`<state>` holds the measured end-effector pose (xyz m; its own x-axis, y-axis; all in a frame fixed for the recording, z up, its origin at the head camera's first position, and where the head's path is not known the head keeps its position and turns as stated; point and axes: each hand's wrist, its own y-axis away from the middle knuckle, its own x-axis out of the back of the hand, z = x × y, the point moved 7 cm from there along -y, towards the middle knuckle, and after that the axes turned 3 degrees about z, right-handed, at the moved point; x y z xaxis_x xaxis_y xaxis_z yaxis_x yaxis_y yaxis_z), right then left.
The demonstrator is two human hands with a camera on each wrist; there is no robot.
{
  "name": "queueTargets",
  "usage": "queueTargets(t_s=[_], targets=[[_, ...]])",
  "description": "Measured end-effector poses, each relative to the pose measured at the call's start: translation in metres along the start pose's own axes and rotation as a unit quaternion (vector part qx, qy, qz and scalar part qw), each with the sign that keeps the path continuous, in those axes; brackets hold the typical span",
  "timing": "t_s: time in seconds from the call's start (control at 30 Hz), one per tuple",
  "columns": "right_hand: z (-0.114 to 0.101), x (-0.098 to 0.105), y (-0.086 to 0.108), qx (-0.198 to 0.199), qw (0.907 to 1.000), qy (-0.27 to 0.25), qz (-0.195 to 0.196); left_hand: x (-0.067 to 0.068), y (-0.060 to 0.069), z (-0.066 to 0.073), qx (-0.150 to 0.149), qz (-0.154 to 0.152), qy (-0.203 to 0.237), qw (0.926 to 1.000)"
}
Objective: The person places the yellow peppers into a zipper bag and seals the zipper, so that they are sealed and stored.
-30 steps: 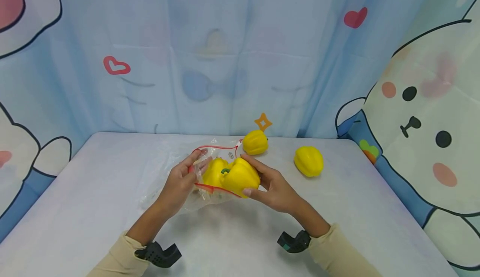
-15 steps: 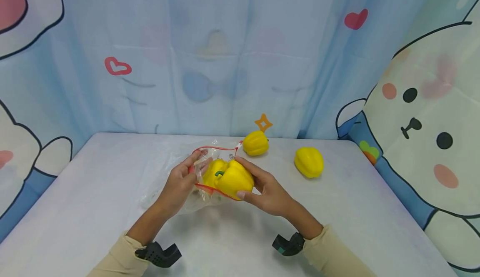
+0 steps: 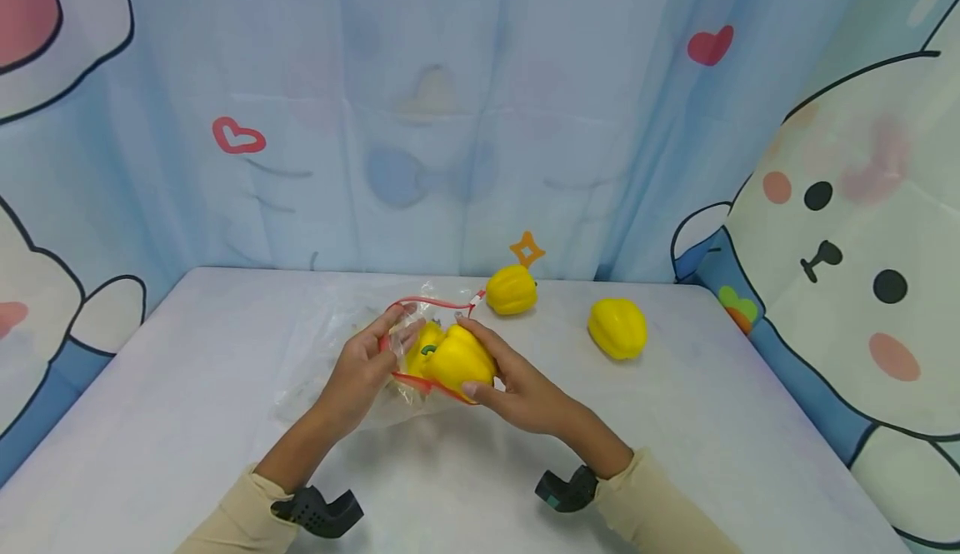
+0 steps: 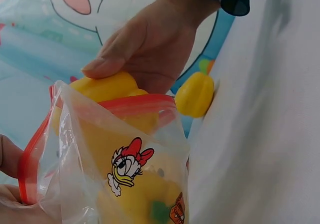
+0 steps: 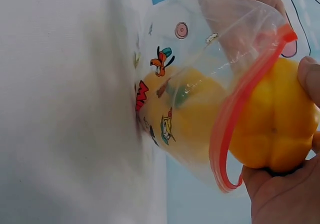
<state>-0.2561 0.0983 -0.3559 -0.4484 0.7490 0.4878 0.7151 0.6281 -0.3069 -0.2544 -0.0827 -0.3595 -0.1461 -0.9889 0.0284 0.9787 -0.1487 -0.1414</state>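
Toward the desk's far edge, a clear bag blurs its yellow contents, the left hand, cut off in its wrist view, pinching the red rim while the right hand grips a yellow pepper at the mouth.

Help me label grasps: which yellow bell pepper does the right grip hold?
The right grip holds the yellow bell pepper at the red-edged mouth of the clear plastic bag; another shows deeper inside, two sit loose on the white table.
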Motion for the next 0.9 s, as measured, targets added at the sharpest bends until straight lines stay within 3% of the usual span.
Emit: queueTargets(t_s=[0.2, 0.47, 0.67, 0.9], targets=[[0.002, -0.007, -0.003, -0.025, 0.9992, 0.028, -0.009, 0.002, 0.001, 0.004, -0.015, 0.002, -0.009, 0.9998], [0.002, -0.009, -0.004, -0.019, 0.9983, 0.055, -0.002, 0.001, 0.001, 0.007, -0.029, -0.016, 0.010, 0.9994], [0.002, -0.014, -0.006, 0.003, 0.9969, 0.079, 0.003, 0.000, 0.001, 0.004, -0.024, -0.022, 0.016, 0.9993], [0.011, -0.016, -0.010, -0.020, 0.9978, 0.063, -0.002, -0.002, 0.001, 0.002, -0.014, -0.016, 0.002, 0.9998]])
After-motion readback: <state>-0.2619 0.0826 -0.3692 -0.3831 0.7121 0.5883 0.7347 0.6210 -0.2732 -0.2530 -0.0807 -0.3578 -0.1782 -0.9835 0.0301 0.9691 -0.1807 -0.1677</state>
